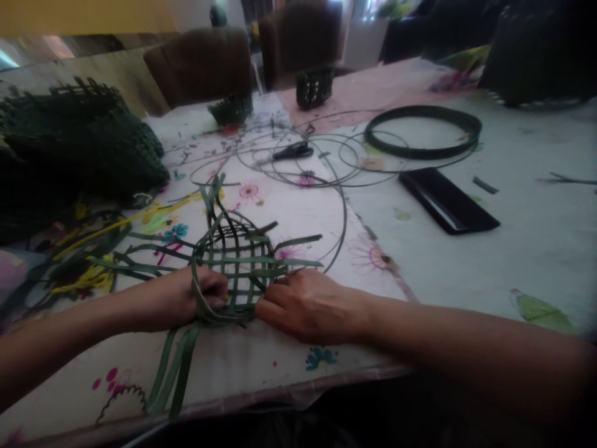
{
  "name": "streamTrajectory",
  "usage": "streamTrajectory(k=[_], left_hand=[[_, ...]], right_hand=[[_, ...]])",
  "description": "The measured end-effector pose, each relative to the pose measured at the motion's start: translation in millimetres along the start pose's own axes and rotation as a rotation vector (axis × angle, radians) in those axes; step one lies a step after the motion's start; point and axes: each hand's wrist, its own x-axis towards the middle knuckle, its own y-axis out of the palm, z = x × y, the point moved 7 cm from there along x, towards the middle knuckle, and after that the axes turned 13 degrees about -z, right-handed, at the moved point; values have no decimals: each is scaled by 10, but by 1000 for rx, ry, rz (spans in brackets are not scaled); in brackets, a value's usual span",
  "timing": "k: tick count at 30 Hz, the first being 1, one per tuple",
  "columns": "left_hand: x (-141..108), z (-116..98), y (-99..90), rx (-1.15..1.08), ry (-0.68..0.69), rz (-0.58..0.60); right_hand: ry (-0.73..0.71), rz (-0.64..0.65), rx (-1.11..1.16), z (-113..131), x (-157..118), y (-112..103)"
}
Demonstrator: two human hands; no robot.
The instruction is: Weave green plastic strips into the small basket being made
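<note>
A half-made basket of woven green strips (231,264) lies on the flowered tablecloth (224,367), with loose strip ends fanning out on all sides. Its near edge is bent into a curved rim. My left hand (203,295) grips that rim at the left, fingers curled over the strips. My right hand (303,305) pinches the weave at the lower right with its fingertips. Several long strips trail from under the rim toward the table's near edge. Part of the weave is hidden behind my hands.
A large dark green woven basket (79,143) lies at the left, and two small woven pieces (314,88) stand at the back. Thin wire hoops (303,162), a coiled dark hoop (422,132), scissors (289,151) and a black flat case (445,200) lie on the table.
</note>
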Motion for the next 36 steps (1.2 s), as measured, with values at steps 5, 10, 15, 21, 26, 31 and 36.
streamTrajectory(k=[5,10,15,21,26,31,36], left_hand=[[11,-52,-64,-144,-35,-58],[56,-15,-48,-48,-33,-82],[107,81,44,26,-30,-5],[84,60,10,-25,9,-50],[47,97,-63,-81,-45,-115],[-2,-98,-157,48,157,-154],[-82,-210,-135,56,185,-73]], right_hand=[[-24,23,-5,22,0,8],[-46,20,-24,27,-7,11],[-32,38,-21,21,-11,13],[-5,31,11,12,-2,9],[39,49,36,-35,-4,23],[86,99,32,-83,-7,53],[82,90,43,-80,-6,54]])
